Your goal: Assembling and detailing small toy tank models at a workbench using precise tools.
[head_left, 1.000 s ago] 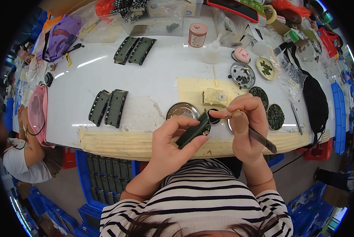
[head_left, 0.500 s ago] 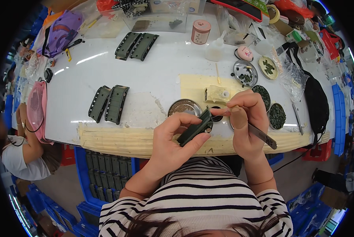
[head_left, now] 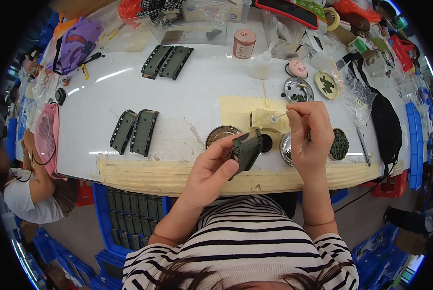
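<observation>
Left hand (head_left: 205, 176) wrapped round green part (head_left: 248, 153), over table's near edge (head_left: 144, 171). Right hand (head_left: 313, 130) pinches thin tool (head_left: 282, 114), tip near white nozzle (head_left: 275, 119). 1 round tin (head_left: 221, 126): brown bits (head_left: 220, 133). 1 cream dish (head_left: 318, 90): green pieces (head_left: 327, 86). 1 blue crate (head_left: 100, 217): rows of dark-green parts (head_left: 134, 205).

White worktop (head_left: 177, 96) with its near edge bound in layered cream tape (head_left: 144, 173); on its left half lie two pairs of curved dark green parts, the near pair (head_left: 143, 133) and the far pair (head_left: 176, 63), with a purple bag (head_left: 78, 43) toward the far left corner. Centrally, a tape-wrapped block (head_left: 262, 121) sits on a pale yellow patch (head_left: 233, 108), with a pink tin (head_left: 244, 44) and a translucent squeeze bottle (head_left: 261, 66) beyond. At right are a cream lid (head_left: 334, 93) bearing green pieces, a slender metallic tool (head_left: 363, 145) and a black bag (head_left: 385, 125).
</observation>
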`<action>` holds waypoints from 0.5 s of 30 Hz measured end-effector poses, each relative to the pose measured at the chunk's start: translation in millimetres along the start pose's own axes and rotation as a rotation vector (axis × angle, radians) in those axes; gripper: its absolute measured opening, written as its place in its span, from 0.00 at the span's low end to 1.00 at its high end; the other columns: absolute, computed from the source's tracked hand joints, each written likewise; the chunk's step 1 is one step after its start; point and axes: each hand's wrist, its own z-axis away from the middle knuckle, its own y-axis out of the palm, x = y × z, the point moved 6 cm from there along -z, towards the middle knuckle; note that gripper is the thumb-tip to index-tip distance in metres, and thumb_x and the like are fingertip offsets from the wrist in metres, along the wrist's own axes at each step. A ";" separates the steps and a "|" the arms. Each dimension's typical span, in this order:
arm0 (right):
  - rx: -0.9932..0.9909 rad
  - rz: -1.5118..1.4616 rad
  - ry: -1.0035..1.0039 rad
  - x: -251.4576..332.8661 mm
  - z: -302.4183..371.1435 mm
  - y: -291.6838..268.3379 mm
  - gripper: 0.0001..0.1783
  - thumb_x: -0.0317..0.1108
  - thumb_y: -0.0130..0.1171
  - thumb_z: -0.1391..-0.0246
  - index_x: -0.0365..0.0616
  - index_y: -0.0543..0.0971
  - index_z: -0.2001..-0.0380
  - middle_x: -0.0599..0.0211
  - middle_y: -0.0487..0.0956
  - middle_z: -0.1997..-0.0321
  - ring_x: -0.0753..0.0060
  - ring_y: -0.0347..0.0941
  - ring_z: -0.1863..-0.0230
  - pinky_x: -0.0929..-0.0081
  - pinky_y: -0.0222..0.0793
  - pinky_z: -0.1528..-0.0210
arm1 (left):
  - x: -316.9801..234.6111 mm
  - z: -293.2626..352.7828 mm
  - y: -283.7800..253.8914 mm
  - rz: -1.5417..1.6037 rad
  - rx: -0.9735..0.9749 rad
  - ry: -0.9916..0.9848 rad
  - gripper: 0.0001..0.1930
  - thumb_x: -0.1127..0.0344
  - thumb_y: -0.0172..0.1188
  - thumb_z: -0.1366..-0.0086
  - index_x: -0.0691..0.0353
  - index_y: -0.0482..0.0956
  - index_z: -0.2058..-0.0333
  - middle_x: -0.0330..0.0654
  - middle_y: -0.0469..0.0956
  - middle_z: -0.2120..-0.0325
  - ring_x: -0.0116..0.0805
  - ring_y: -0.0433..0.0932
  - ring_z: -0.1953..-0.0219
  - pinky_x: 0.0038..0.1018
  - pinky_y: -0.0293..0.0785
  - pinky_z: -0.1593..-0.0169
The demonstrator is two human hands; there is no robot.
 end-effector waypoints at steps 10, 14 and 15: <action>0.107 0.054 0.070 -13.0 6.4 10.5 0.10 0.24 0.62 0.50 0.41 0.78 0.62 0.64 0.71 0.70 0.68 0.68 0.78 0.75 0.65 0.77 | 0.7 -0.8 6.9 0.195 0.091 -0.057 0.28 0.53 0.42 0.28 0.71 0.59 0.40 0.62 0.69 0.47 0.52 0.73 0.46 0.44 0.66 0.41; 0.040 0.047 0.012 -4.8 6.0 0.2 0.17 0.25 0.64 0.51 0.42 0.78 0.56 0.64 0.71 0.70 0.73 0.68 0.75 0.78 0.63 0.78 | -1.9 2.5 5.6 0.352 0.076 -0.128 0.29 0.51 0.44 0.28 0.69 0.58 0.40 0.57 0.70 0.46 0.45 0.73 0.46 0.36 0.70 0.43; 0.025 0.048 -0.023 -1.8 6.5 -5.0 0.18 0.26 0.65 0.52 0.42 0.79 0.55 0.65 0.72 0.70 0.75 0.68 0.73 0.79 0.61 0.79 | -2.7 4.9 0.0 0.400 0.057 -0.151 0.29 0.51 0.48 0.30 0.69 0.58 0.40 0.56 0.71 0.48 0.43 0.74 0.48 0.35 0.71 0.45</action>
